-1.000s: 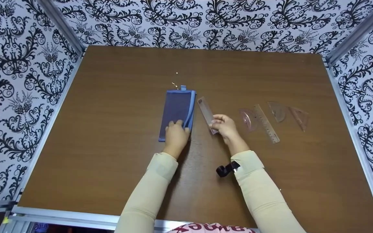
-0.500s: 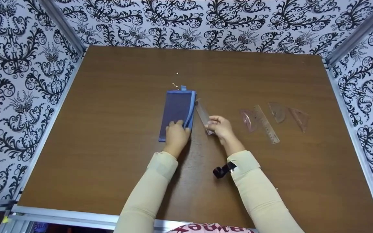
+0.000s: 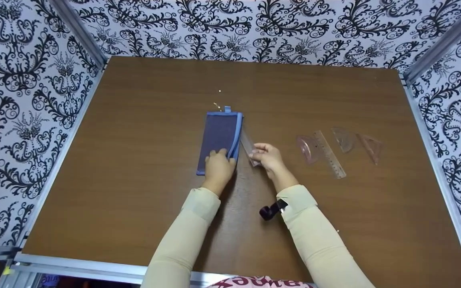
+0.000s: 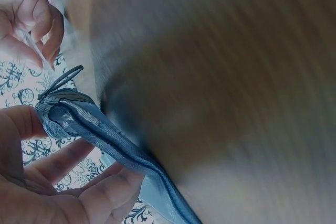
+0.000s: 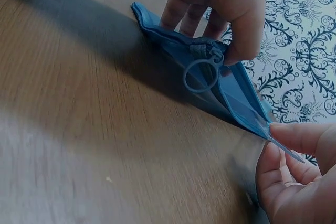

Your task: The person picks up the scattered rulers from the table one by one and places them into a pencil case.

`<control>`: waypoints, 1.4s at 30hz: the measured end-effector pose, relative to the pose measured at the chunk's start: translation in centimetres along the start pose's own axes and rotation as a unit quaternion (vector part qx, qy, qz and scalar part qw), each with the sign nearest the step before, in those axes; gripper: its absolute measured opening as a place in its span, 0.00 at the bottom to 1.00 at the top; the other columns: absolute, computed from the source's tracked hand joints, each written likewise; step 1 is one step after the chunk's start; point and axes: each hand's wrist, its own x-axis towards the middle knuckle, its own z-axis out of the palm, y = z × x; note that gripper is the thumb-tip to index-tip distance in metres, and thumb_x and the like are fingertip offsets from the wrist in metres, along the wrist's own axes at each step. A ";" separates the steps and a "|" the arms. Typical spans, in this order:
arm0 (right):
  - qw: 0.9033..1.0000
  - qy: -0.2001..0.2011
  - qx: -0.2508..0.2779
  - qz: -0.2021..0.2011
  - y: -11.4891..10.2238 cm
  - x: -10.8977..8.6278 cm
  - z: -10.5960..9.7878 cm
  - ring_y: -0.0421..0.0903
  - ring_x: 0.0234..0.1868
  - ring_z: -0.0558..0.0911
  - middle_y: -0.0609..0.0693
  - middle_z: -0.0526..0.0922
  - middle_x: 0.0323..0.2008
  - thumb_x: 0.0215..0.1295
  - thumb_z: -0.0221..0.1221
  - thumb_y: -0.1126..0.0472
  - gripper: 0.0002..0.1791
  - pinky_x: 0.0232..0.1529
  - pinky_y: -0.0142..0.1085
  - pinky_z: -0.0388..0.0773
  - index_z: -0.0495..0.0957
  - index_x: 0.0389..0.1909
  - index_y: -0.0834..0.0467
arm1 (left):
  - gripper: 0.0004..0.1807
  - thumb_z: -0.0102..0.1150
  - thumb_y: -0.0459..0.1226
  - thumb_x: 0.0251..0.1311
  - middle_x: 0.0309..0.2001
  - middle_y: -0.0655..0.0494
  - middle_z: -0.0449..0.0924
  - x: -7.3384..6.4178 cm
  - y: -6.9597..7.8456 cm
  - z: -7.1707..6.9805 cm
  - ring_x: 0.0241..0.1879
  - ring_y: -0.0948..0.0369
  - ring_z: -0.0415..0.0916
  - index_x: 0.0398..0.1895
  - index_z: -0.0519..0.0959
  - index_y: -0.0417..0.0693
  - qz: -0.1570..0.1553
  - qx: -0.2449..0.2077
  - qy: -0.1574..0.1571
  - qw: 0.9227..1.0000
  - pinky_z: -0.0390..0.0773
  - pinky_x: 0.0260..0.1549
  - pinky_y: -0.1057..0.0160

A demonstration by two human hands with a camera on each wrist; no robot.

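Observation:
A blue mesh zipper pouch [image 3: 219, 132] lies lengthwise on the table, its zipper side gaping on the right. My left hand [image 3: 218, 166] grips its near end, thumb by the zipper and fingers along the other face. A ring-shaped zipper pull [image 5: 201, 75] hangs beside the thumb in the right wrist view. Between thumb and fingers, my right hand [image 3: 269, 159] pinches a clear ruler [image 3: 247, 145] by its near end. The ruler slants toward the pouch, and its far end sits inside the opening, partly hidden by the blue edge.
To the right on the brown table [image 3: 154, 120] lie a pinkish protractor [image 3: 306, 149], a second clear ruler [image 3: 329, 154], another clear protractor [image 3: 343, 139] and a set square [image 3: 370, 148]. Small gold bits [image 3: 217, 106] lie behind the pouch. Patterned walls [image 3: 230, 28] enclose the table.
My right hand has moved left with the ruler, from beside the pouch until its far end entered the opening. The left hand and the pouch have stayed in place.

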 end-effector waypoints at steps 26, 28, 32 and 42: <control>1.000 0.000 -0.018 0.021 -0.9 1.5 3.1 0.38 0.26 0.77 0.51 0.79 0.31 0.58 0.58 0.78 0.25 0.26 0.27 0.75 0.71 0.58 0.71 | 0.20 0.57 0.39 0.59 0.48 0.36 0.78 0.0 -0.1 -0.5 0.44 0.40 0.76 0.53 0.79 0.39 -0.019 -0.016 0.006 1.000 0.73 0.48 0.49; 1.000 0.001 -0.021 0.021 -0.9 1.7 3.3 0.38 0.26 0.78 0.51 0.78 0.32 0.58 0.59 0.78 0.24 0.26 0.28 0.75 0.72 0.58 0.71 | 0.20 0.57 0.39 0.59 0.48 0.37 0.78 0.0 -0.1 -0.5 0.44 0.40 0.75 0.53 0.79 0.39 -0.023 -0.018 0.005 1.000 0.73 0.49 0.49; 1.000 0.005 -0.024 0.016 -0.7 1.9 3.7 0.37 0.27 0.77 0.52 0.78 0.34 0.57 0.59 0.78 0.24 0.27 0.28 0.76 0.72 0.57 0.71 | 0.20 0.57 0.39 0.59 0.48 0.37 0.78 0.0 0.0 -0.5 0.44 0.40 0.75 0.53 0.79 0.39 -0.026 -0.025 0.004 0.999 0.73 0.48 0.49; 1.000 0.017 -0.020 0.015 -0.5 2.5 4.3 0.37 0.26 0.77 0.53 0.79 0.33 0.57 0.58 0.79 0.23 0.27 0.28 0.76 0.72 0.56 0.71 | 0.21 0.56 0.40 0.60 0.51 0.37 0.76 -0.1 0.0 -0.2 0.47 0.40 0.74 0.56 0.78 0.39 -0.029 -0.023 -0.012 0.999 0.72 0.51 0.48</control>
